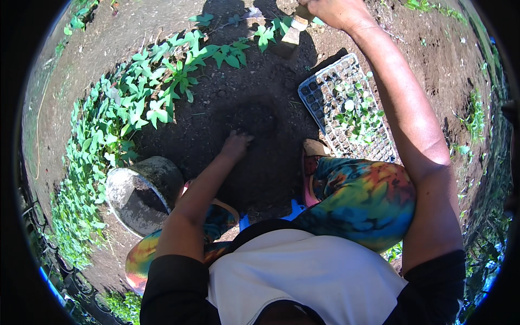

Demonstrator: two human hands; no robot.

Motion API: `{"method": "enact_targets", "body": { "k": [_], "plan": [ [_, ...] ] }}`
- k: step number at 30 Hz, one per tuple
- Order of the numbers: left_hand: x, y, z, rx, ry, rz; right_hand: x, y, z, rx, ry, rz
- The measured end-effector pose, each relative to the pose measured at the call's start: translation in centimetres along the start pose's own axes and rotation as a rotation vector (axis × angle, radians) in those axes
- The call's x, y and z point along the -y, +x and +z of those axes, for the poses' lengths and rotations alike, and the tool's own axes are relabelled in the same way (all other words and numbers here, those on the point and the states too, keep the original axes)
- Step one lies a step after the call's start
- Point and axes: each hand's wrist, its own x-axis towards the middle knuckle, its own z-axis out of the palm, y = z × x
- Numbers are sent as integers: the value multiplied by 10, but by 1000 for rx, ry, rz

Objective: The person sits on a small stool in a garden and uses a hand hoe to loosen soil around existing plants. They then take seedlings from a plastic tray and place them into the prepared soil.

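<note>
I am crouching over dark soil (pixel 260 103). My left hand (pixel 236 144) presses its fingers down into the soil beside a small hollow, and I cannot see anything in it. My right hand (pixel 335 11) is stretched far forward at the top edge, close to a wooden block or handle (pixel 292 33); the grip itself is cut off by the frame's edge. A seedling tray (pixel 346 108) with small green plants lies on the ground under my right forearm.
A grey bucket (pixel 142 192) with some soil in it stands at my left knee. Leafy green vines (pixel 135 103) run along the left and across the top. My feet in sandals (pixel 311 162) and colourful trousers fill the foreground.
</note>
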Motion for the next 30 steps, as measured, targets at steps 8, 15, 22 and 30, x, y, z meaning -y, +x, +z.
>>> {"method": "enact_targets", "body": {
  "k": [8, 15, 22, 30],
  "plan": [
    [-39, 29, -34, 84, 24, -251, 4, 1, -2, 55, 22, 53],
    [-36, 42, -14, 69, 135, -243, 3, 1, -3, 34, -31, 26],
    [-23, 11, -27, 189, 299, -224, -3, -5, -4, -12, -23, 8],
    [-24, 39, -14, -12, 122, -171, 2, -2, -3, 33, -18, 53]
  ]
}}
